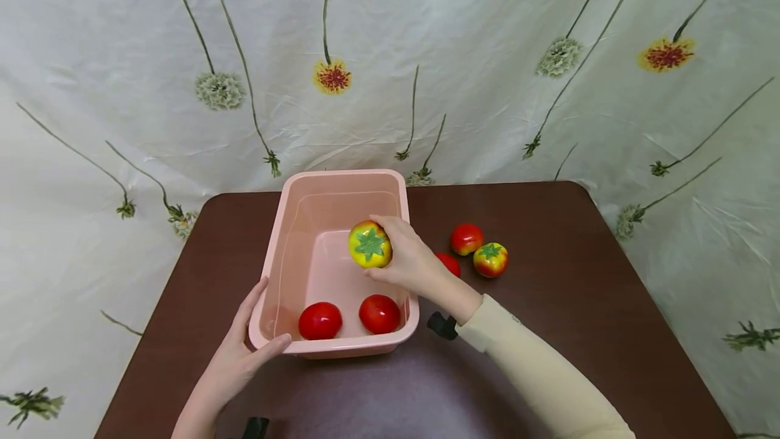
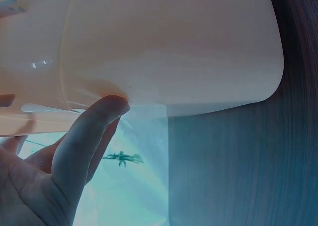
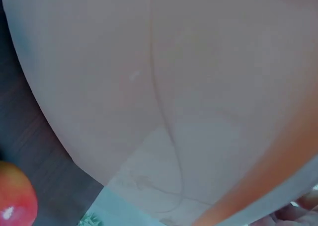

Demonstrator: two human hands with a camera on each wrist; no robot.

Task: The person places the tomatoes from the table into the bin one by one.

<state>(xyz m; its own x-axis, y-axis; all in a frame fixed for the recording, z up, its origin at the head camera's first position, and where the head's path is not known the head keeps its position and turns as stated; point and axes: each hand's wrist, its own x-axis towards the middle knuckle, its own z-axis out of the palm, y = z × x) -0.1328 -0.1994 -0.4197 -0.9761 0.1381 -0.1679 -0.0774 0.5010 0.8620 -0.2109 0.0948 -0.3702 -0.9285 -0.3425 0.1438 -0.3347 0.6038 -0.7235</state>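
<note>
A pink plastic basin (image 1: 344, 179) stands on the table, with two red tomatoes (image 1: 320, 320) lying inside along its near end. My right hand (image 1: 414, 259) holds a yellow-and-red tomato (image 1: 369, 244) with a green star-shaped top between thumb and fingers, over the basin. At the basin's near left corner, my left hand (image 1: 234, 351) grips with its thumb on the front side and fingers along the left side. The left wrist view shows this thumb (image 2: 87, 141) against the basin wall. In the right wrist view the held tomato is hidden behind the basin wall (image 3: 149, 87).
Right of the basin, on the dark brown table (image 1: 548, 290), lie a red tomato (image 1: 467, 239), a yellow-and-red one (image 1: 490, 260) and another red one (image 1: 449, 263) partly behind my right hand. A flower-printed cloth (image 1: 487, 53) hangs behind the table.
</note>
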